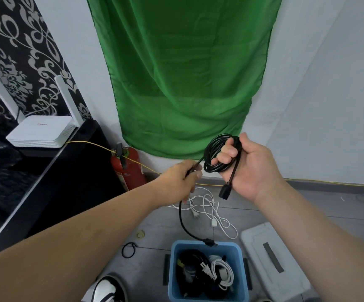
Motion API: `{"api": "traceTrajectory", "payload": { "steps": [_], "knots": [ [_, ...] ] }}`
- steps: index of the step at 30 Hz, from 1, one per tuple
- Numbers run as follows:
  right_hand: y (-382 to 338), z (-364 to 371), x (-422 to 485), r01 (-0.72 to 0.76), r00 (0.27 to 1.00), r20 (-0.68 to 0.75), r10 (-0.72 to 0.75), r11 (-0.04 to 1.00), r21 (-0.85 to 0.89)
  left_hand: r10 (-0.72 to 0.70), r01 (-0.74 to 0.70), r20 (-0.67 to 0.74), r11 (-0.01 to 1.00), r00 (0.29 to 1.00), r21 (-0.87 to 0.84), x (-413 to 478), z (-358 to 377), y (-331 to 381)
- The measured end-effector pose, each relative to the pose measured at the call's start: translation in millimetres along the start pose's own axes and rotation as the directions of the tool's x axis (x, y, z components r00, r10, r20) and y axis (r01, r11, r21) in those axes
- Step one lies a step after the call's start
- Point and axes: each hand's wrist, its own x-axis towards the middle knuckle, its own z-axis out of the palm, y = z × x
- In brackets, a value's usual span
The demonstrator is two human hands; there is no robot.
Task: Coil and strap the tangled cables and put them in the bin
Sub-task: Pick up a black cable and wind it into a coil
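Black cable, partly coiled, hangs in the air between your two hands, above the floor near its wall edge. Farthest left, a thin black loop, possibly a strap, lies on the floor just left of the blue bin, probably kept there within reach.

Your left hand pinches the cable's loose run between thumb and fingers, seemingly to keep it taut while feeding the next loop. Below that grip the tail droops, and its plug dangles at the bin's far rim.

Under your hands a tangled white cable sprawls on the floor, not yet coiled. Coiled cables already sit inside the bin.

Your right hand, palm up, curls its fingers through the finished loops so they stay stacked. The other connector hangs below that hand. A pale lid lies beside the bin's right side.
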Motion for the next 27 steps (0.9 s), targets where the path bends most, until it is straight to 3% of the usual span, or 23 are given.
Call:
{"api": "traceTrajectory", "payload": {
  "steps": [6,8,10,12,14,18,19,21,22,25,27],
  "knots": [
    [1.9,-3.0,10.4,0.116,0.982,-0.146,-0.122,0.992,-0.049,-0.065,0.049,0.185,0.995,0.981,0.091,-9.6,23.3,5.4],
    [2.5,-6.2,15.7,0.166,0.962,-0.190,-0.194,0.974,-0.156,-0.105,0.047,0.293,0.979,0.950,0.200,-15.0,25.0,4.0],
    [2.8,-13.0,21.4,0.213,0.923,-0.226,-0.313,0.901,-0.379,-0.126,0.021,0.369,0.961,0.921,0.275,-19.6,24.6,-1.4],
    [3.7,-20.1,21.9,0.247,0.864,-0.151,-0.480,0.666,-0.704,-0.120,0.001,0.395,0.957,0.911,0.289,-24.0,23.2,-1.2],
    [6.4,-24.8,20.7,0.252,0.835,0.006,-0.551,0.372,-0.894,-0.064,-0.042,0.380,0.964,0.923,0.262,-26.6,19.6,7.6],
    [17.0,-28.9,20.4,0.185,0.898,0.169,-0.407,0.000,-0.983,0.206,-0.254,0.187,0.924,0.960,0.286,-26.5,-3.4,28.4],
    [19.8,-27.0,19.3,0.177,0.917,0.180,-0.356,-0.043,-0.983,0.279,-0.299,0.107,0.900,0.954,0.318,-25.3,-11.4,30.1],
    [25.6,-21.4,16.3,0.184,0.949,0.186,-0.253,-0.033,-0.982,0.394,-0.350,-0.044,0.857,0.918,0.377,-22.4,-28.0,29.6],
    [28.1,-17.3,13.2,0.190,0.963,0.182,-0.196,0.020,-0.982,0.449,-0.377,-0.101,0.836,0.888,0.399,-20.5,-35.1,28.4],
    [33.9,-6.3,4.6,0.154,0.988,0.153,-0.025,0.287,-0.945,0.571,-0.444,-0.176,0.766,0.802,0.465,-15.2,-48.2,21.8],
    [35.3,-1.2,2.1,0.109,0.988,0.145,0.043,0.464,-0.879,0.591,-0.449,-0.184,0.748,0.785,0.488,-14.0,-50.6,16.2]
  ]
}}
